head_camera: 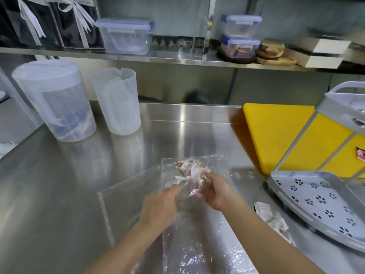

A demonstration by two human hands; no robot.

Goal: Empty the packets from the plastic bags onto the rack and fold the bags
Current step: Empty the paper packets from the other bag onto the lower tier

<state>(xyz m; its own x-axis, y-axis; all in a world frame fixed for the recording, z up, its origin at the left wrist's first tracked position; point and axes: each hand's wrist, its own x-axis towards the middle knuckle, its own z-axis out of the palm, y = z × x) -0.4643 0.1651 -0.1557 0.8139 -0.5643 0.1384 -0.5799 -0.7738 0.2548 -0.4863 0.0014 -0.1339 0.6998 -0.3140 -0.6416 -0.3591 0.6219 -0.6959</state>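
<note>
Clear plastic bag (pixel 194 176) on worktop (pixel 59 194), holding white packets (pixel 190 168); right hand (pixel 214 191) fingers pinch them through the film. Left hand (pixel 158 206) fingers blurred, grip unclear. Rack (pixel 316 200) right of fingers, tray bare.

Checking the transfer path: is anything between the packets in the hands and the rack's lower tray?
Nothing solid. The packets are enclosed in the clear plastic bag held by both hands, left hand and right hand. Bare steel counter lies between them and the rack tray.
</note>
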